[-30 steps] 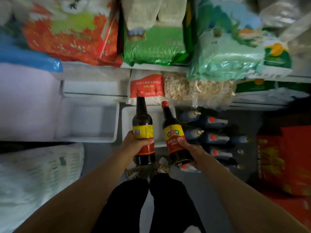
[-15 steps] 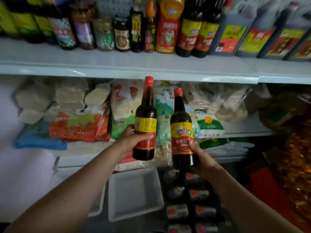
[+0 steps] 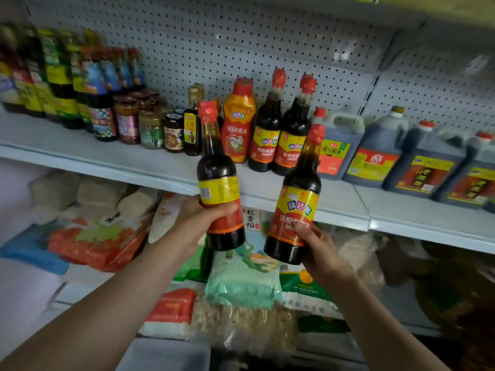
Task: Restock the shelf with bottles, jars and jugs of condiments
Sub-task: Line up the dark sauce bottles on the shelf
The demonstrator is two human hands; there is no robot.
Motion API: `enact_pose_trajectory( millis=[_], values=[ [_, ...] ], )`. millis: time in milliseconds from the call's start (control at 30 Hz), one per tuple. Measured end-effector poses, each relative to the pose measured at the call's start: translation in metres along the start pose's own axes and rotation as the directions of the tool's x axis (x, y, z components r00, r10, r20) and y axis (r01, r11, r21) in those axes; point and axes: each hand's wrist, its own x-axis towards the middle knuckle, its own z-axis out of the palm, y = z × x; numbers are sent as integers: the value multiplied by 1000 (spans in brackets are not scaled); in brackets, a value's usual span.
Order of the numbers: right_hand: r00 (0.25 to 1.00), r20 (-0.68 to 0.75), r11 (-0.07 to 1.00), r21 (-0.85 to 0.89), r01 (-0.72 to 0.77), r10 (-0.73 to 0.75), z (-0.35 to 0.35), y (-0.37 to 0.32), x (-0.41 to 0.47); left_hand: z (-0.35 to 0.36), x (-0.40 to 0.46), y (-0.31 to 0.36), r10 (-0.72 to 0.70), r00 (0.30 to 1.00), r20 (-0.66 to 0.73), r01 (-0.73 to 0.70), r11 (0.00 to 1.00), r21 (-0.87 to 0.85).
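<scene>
My left hand [image 3: 199, 219] grips a dark sauce bottle [image 3: 218, 180] with a red cap, its back label facing me, held upright in front of the white shelf [image 3: 166, 168]. My right hand [image 3: 318, 249] grips a second dark sauce bottle [image 3: 296, 199] of the same kind by its lower body, tilted slightly right. Both bottles hover just before the shelf's front edge. On the shelf right behind them stand two matching red-capped bottles [image 3: 278, 129] and an orange squeeze bottle [image 3: 237, 121].
Dark jugs with handles [image 3: 375, 153] fill the shelf to the right, jars [image 3: 152, 127] and tall bottles [image 3: 61, 81] the left. A bare strip of shelf lies in front of the matching bottles. Bags of rice and noodles [image 3: 241, 274] crowd the lower shelves. Pegboard backs the shelf.
My view has swung up from the floor and lower shelves to the condiment shelf. Both hands have lifted their bottles up to shelf height, and the right bottle now tilts.
</scene>
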Motion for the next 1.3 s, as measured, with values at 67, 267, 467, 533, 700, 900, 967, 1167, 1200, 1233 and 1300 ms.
enact_pose_trajectory(
  millis=[67, 267, 467, 533, 700, 900, 967, 1167, 1200, 1233, 1300],
  values=[
    [997, -52, 998, -12, 58, -59, -8, -14, 20, 17, 11, 16, 49, 999, -20, -48, 999, 9],
    [948, -200, 969, -66, 239, -247, -9, -37, 87, 65, 89, 56, 266, 962, -55, -252, 950, 185],
    [920, -290, 964, -122, 237, -263, -9, -36, 135, 94, 149, 42, 319, 942, -105, -271, 907, 323],
    [913, -303, 961, -138, 241, -273, -10, -35, 143, 96, 163, 25, 368, 924, -102, -308, 877, 368],
    [926, -273, 959, -181, 218, -262, -18, -32, 154, 105, 176, 9, 401, 888, -224, -291, 869, 401],
    [933, -231, 953, -191, 234, -275, -33, -27, 159, 106, 179, 1, 441, 877, -192, -339, 850, 403],
    [934, -224, 954, -182, 239, -277, -36, -26, 159, 101, 178, 0, 402, 911, -94, -364, 889, 276],
    [930, -242, 960, -127, 251, -275, -38, -27, 158, 84, 163, 0, 261, 962, 75, -269, 954, 131],
    [933, -234, 960, -119, 252, -274, -38, -28, 158, 84, 163, -1, 265, 963, 57, -271, 946, 176],
    [935, -227, 961, -115, 252, -272, -39, -28, 158, 86, 163, -2, 273, 961, 31, -274, 939, 208],
    [940, -213, 962, -116, 246, -266, -40, -28, 157, 92, 165, -2, 316, 948, -35, -295, 915, 277]
  ],
)
